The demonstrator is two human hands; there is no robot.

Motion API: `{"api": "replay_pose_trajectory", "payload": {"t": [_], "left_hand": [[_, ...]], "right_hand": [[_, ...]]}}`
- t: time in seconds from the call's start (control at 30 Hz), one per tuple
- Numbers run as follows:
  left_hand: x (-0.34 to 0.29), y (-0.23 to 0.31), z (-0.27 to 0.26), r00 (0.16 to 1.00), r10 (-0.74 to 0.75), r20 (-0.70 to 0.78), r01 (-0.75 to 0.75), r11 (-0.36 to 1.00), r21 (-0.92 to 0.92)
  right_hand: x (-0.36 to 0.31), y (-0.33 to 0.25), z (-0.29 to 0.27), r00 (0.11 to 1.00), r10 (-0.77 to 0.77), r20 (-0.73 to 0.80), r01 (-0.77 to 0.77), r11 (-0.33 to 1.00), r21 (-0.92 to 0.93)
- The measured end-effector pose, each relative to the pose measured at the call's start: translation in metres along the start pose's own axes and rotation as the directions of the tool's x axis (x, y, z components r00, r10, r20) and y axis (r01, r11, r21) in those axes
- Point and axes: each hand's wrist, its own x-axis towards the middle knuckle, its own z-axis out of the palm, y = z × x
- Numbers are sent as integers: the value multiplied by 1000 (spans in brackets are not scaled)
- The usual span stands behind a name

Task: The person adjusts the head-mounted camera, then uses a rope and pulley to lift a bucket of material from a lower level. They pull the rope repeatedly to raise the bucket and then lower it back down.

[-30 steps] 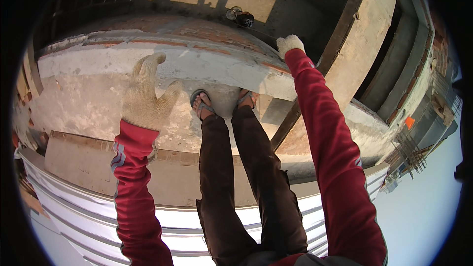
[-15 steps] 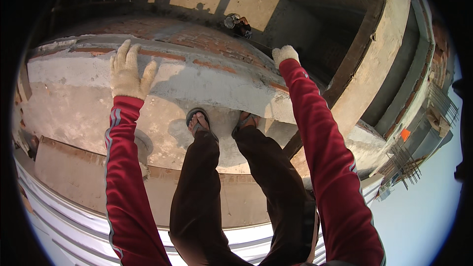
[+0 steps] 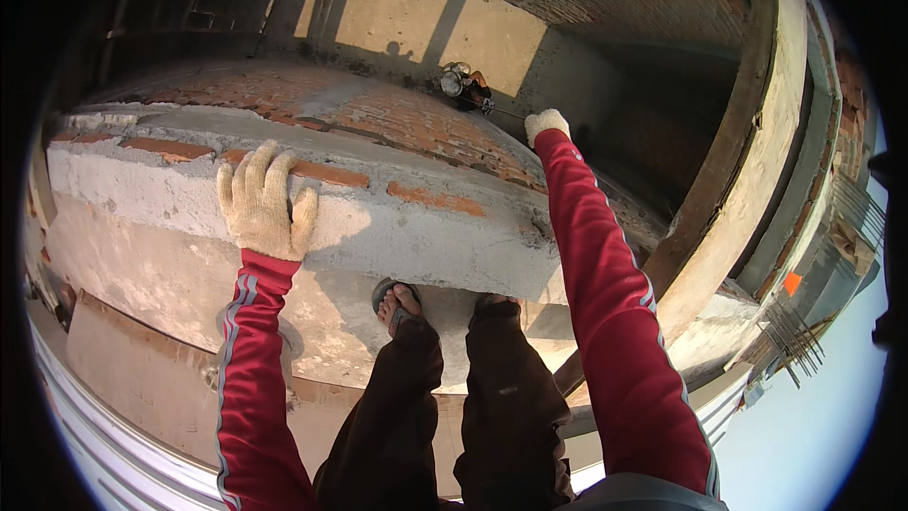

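My gloved left hand (image 3: 263, 201) lies flat, fingers spread and gripping nothing, on the rendered top edge of a brick wall (image 3: 397, 123), while my right hand (image 3: 546, 123), also in a knit glove, reaches over the far edge, where I cannot tell whether it is open or closed. The wall's top courses stand laid and partly skimmed with grey mortar (image 3: 426, 237), red brick showing bare in patches; my sandalled foot (image 3: 395, 301) rests below.
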Motion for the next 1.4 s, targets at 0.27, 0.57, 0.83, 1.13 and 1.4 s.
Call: {"api": "replay_pose_trajectory", "payload": {"t": [0.27,0.57,0.83,1.13,1.4], "left_hand": [[6,2,-4,1000,20,8,-20,999,-38],[4,2,-2,1000,13,6,-13,1000,-23],[5,-1,-4,999,13,-49,-13,1000,-6],[-2,1,-5,1000,5,-2,-5,999,-39],[-15,26,-91,990,-138,21,139,979,-145]], "right_hand": [[55,-15,36,987,112,-116,-80,965,248],[96,-15,51,986,110,-121,-88,980,179],[44,-12,51,986,-36,-164,81,958,274],[-45,-1,-54,990,19,-139,44,896,443],[-247,5,-200,979,118,-168,25,744,668]]}}
